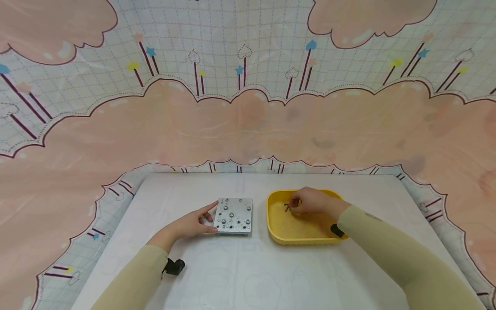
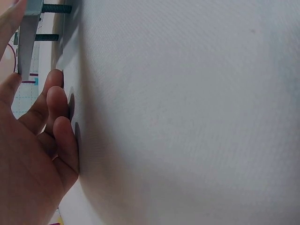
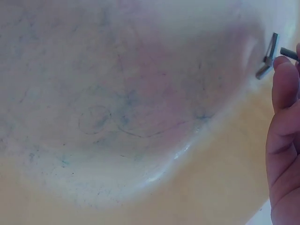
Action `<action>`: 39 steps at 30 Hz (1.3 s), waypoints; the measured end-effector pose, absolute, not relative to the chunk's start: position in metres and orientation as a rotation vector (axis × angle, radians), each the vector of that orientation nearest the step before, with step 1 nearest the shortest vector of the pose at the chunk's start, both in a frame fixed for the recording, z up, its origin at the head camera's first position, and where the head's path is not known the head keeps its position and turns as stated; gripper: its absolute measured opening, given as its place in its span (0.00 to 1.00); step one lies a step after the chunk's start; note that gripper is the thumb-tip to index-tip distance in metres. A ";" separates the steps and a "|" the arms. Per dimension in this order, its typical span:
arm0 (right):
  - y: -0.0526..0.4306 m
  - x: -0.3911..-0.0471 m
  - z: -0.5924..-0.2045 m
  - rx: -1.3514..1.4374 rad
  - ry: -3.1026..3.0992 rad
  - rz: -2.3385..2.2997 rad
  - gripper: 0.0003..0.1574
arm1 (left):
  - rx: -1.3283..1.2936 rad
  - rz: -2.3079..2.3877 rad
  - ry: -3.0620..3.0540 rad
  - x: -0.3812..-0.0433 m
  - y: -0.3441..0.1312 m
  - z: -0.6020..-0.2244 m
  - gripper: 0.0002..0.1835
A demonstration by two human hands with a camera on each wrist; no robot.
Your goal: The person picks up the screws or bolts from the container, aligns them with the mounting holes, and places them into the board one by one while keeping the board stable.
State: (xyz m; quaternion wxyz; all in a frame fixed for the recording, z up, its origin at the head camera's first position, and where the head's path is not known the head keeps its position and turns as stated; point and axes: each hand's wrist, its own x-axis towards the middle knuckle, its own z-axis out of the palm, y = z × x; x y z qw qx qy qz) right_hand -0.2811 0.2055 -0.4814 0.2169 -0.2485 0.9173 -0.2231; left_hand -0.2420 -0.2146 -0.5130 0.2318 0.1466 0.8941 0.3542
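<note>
A square silver metal plate (image 1: 235, 211) with several socket-head screws in its top lies on the white table. Threaded screw ends (image 2: 56, 8) stick out under it in the left wrist view. My left hand (image 1: 193, 222) touches the plate's left side, index finger at the far corner and thumb at the near one; its other fingers bend loosely beside the plate. Inside a yellow tray (image 1: 271, 224), my right hand (image 1: 310, 201) pinches a screw (image 3: 289, 53), whose threaded end shows past the fingertip. Loose screws (image 3: 268, 58) lie on the tray floor by the fingers.
The yellow tray stands right of the plate, with a gap of white tabletop (image 1: 258, 258) between them. Black wrist cameras (image 1: 174, 267) sit on both forearms. A patterned cloth (image 1: 248, 129) hangs behind the table and down its sides.
</note>
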 end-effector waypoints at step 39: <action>0.098 -0.297 -0.436 -0.719 2.425 -1.023 0.04 | 0.399 0.968 2.468 -0.241 -0.214 -0.513 0.52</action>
